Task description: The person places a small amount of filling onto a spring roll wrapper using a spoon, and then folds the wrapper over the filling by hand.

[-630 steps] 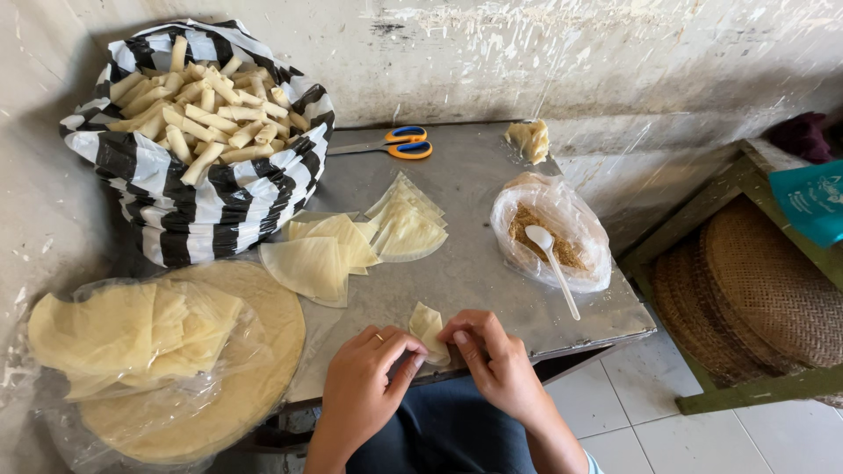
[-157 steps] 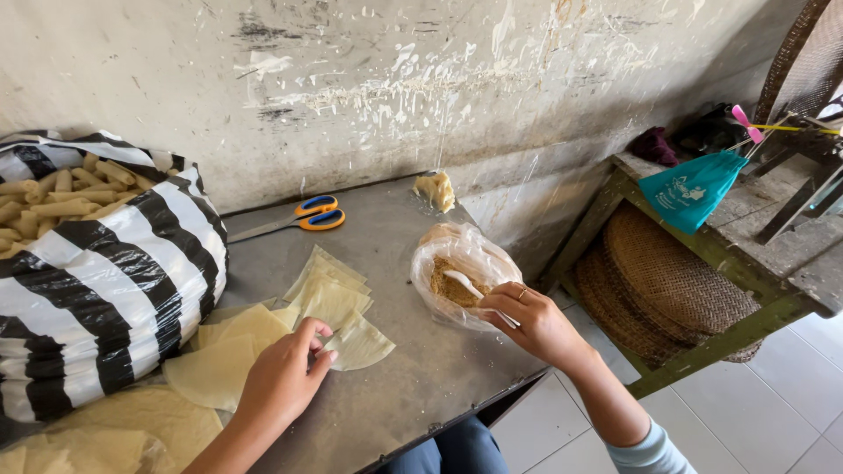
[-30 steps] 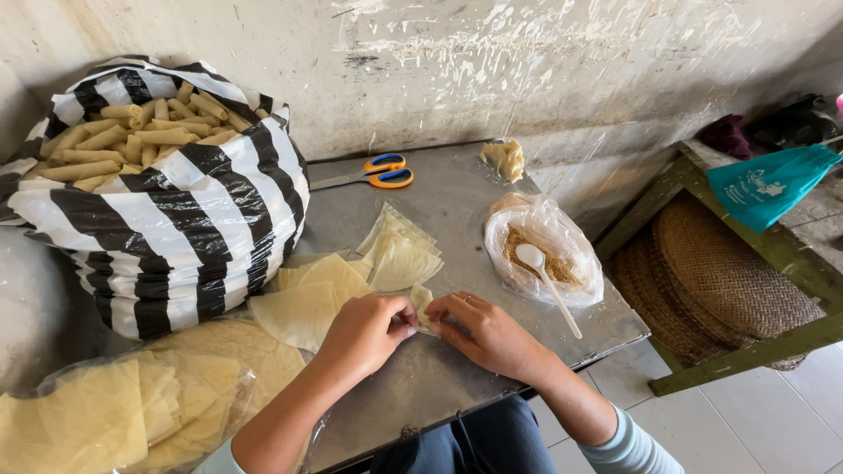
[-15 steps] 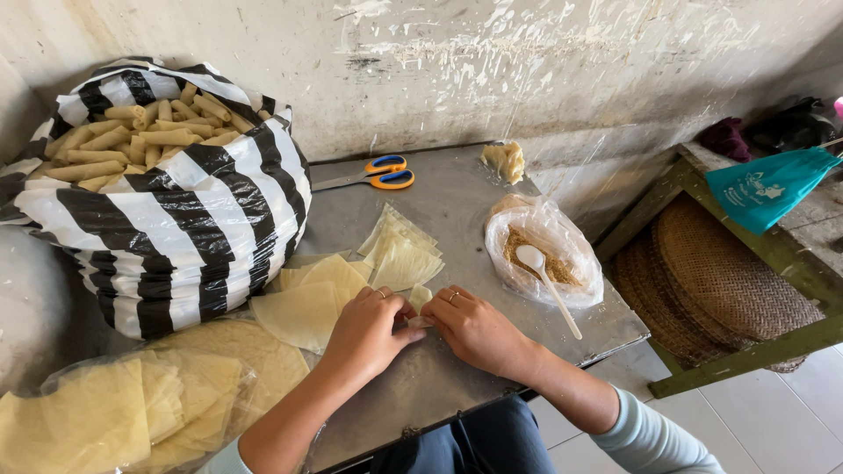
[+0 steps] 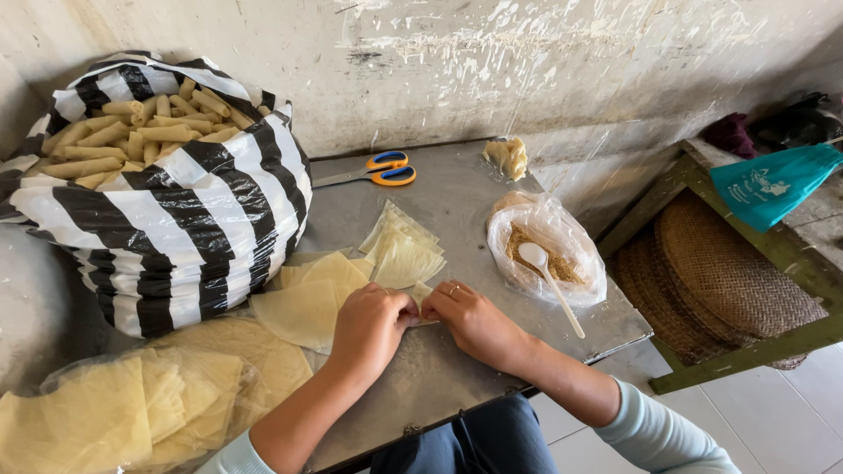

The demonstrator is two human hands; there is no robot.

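Both hands down at the near middle of the metal worktop point(image 5: 492, 219), knuckles up and meeting over one small pastry wrapper point(image 5: 422, 292). Left hand point(image 5: 371, 323) curled, fingers point(image 5: 399, 307) pressed together and tucked down onto the wrapper's near edge. Right hand point(image 5: 471, 318) mirrored beside it, fingertips bent in and touching the same piece, a ring on one finger. Only a pale corner of the wrapper showing between and just beyond the two hands, the rest covered; whether filling lies inside, impossible to tell. Close grip from both sides, apparently to keep the thin sheet tight while folded or rolled. Just beyond the left hand, loose cut wrapper sheets point(image 5: 303, 309), with a fanned stack of triangular ones point(image 5: 402, 253) further back, kept within easy reach. To the right, a clear plastic bag of brown crumbly filling point(image 5: 546, 254) lying open, a white spoon point(image 5: 551, 279) resting in it with the handle toward the right hand. Far left, a black-and-white striped sack point(image 5: 189, 224) heaped with finished pastry rolls point(image 5: 123, 140). Near left corner, larger round wrapper sheets in plastic point(image 5: 114, 408). At the back by the wall, orange-and-blue scissors point(image 5: 378, 170) and a small lump of dough scraps point(image 5: 507, 156), out of the way.
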